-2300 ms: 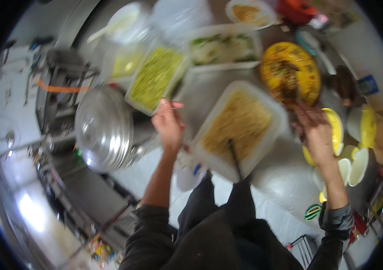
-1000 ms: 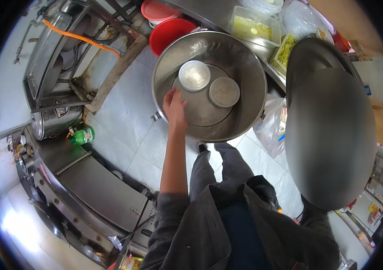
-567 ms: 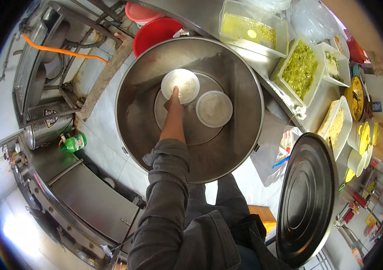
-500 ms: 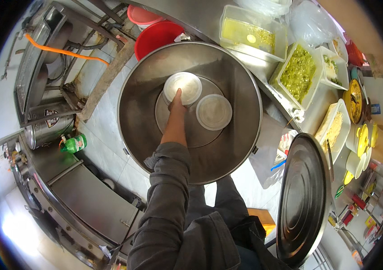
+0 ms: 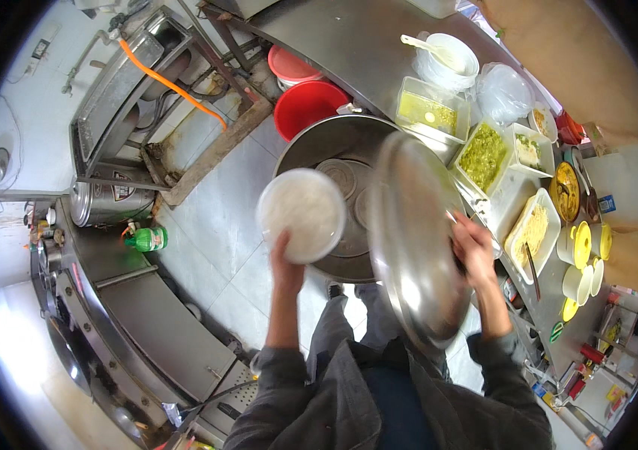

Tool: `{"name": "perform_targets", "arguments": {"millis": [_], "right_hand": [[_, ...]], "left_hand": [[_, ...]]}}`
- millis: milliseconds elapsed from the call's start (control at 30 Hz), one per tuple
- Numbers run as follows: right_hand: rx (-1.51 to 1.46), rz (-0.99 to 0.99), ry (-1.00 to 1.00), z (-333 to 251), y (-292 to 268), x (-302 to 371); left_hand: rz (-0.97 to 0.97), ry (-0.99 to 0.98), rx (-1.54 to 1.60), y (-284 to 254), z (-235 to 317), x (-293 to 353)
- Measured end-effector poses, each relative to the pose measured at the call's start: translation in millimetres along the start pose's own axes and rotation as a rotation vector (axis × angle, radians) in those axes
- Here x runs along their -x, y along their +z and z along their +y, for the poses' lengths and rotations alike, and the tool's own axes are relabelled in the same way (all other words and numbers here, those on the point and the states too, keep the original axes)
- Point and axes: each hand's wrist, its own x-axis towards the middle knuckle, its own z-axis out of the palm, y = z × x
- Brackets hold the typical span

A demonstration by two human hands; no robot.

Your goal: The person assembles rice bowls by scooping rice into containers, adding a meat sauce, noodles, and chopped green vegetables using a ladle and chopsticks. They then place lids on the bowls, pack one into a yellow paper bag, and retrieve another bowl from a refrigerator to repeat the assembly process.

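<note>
My left hand (image 5: 286, 264) grips a round white plastic tub (image 5: 305, 214) by its near edge, held up over the left rim of a big steel pot (image 5: 319, 139). With my right hand (image 5: 475, 253) I hold the handle of the large round metal pot lid (image 5: 416, 240). The lid is tilted nearly upright, smeared by motion, and covers the right part of the pot's mouth. Down in the pot shows another round tub (image 5: 335, 177); a second round tub (image 5: 362, 207) is partly hidden by the lid.
On the steel counter (image 5: 349, 56) at the right stand a tub of green chopped food (image 5: 484, 156), a tray with noodle-like food (image 5: 532, 225) and yellow-lidded containers (image 5: 580, 244). Red buckets (image 5: 310, 109) stand behind the pot. At the left are a green bottle (image 5: 146, 238) and a stove (image 5: 79, 322).
My left hand has lifted a tub out of the pot. My right hand has come into view, and the lid has moved from the right side to over the pot.
</note>
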Motion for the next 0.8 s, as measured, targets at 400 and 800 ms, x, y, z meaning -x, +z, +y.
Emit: {"name": "perform_targets", "arguments": {"millis": [400, 800], "right_hand": [[0.82, 0.194, -0.382, 39.8, 200.9, -104.4], [0.82, 0.143, -0.424, 57.7, 223.1, -89.0]], "left_hand": [[0.384, 0.088, -0.129, -197.4, 90.9, 250.3], [-0.037, -0.036, -0.138, -153.5, 70.5, 196.1]]}}
